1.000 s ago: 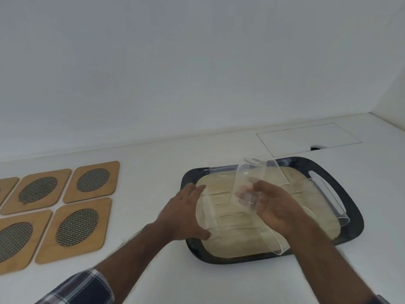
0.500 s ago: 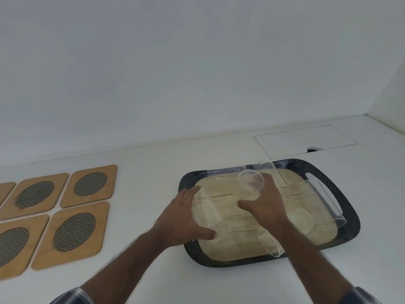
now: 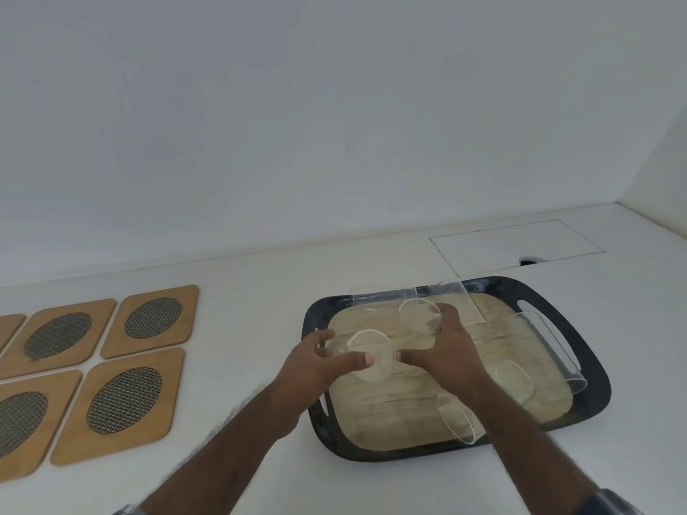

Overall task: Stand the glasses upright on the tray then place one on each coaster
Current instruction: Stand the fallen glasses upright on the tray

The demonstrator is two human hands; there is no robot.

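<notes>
A black tray (image 3: 371,453) with a pale wood-look floor holds several clear glasses. My left hand (image 3: 316,369) grips one glass (image 3: 371,353) at the tray's left side, its mouth turned up toward me. My right hand (image 3: 446,351) grips a second glass (image 3: 420,315) near the tray's middle back, mouth also upward. Other glasses lie on their sides: one along the back rim (image 3: 383,297), one at the right (image 3: 546,347), one at the front (image 3: 457,418). Wooden coasters with mesh ovals (image 3: 122,403) (image 3: 156,317) lie to the left, bare.
More coasters (image 3: 63,334) (image 3: 22,421) run off the left edge. A white counter (image 3: 241,347) separates coasters and tray. A flush hatch panel (image 3: 516,243) sits behind the tray, and white walls close the back and right.
My right hand has brought its raised glass down to the tray with the mouth up. My left hand has closed round a lying glass and turned its mouth upward.
</notes>
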